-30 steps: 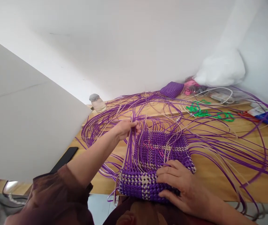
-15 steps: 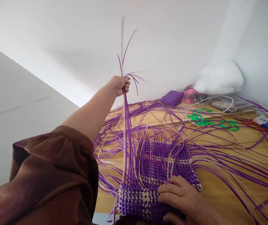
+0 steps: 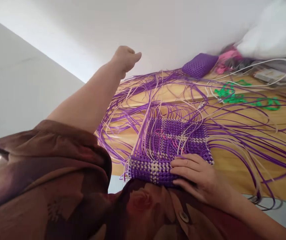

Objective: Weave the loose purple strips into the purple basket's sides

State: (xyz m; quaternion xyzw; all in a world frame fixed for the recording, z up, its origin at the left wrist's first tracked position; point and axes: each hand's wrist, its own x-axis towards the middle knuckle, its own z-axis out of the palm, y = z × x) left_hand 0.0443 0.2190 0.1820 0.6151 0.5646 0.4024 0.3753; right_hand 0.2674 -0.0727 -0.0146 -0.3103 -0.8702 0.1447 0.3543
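A purple and cream woven panel (image 3: pixel 155 168), made of plastic strips, lies at the table's near edge against my body. My right hand (image 3: pixel 195 176) holds its near right part, with the fingers pressed on the weave and the thumb by the front edge. My left hand (image 3: pixel 128 60) is raised out in front at arm's length, against the white wall, its fingers loosely curled and one digit sticking out. No strips show in it. Loose purple and cream strips (image 3: pixel 143 135) rise from the panel's left side and lean away over the table.
Long purple strips (image 3: pixel 255 146) spread right across the wooden table (image 3: pixel 233 180). Farther back are a purple woven piece (image 3: pixel 200 65), pink material (image 3: pixel 229 59), green strips (image 3: pixel 233 93), a white cable (image 3: pixel 265 85) and a white bag (image 3: pixel 275 31).
My left hand has let go of the bundle of strips it held upright; they have fallen back over the table. My right hand stays on the panel. The view has tilted downward.
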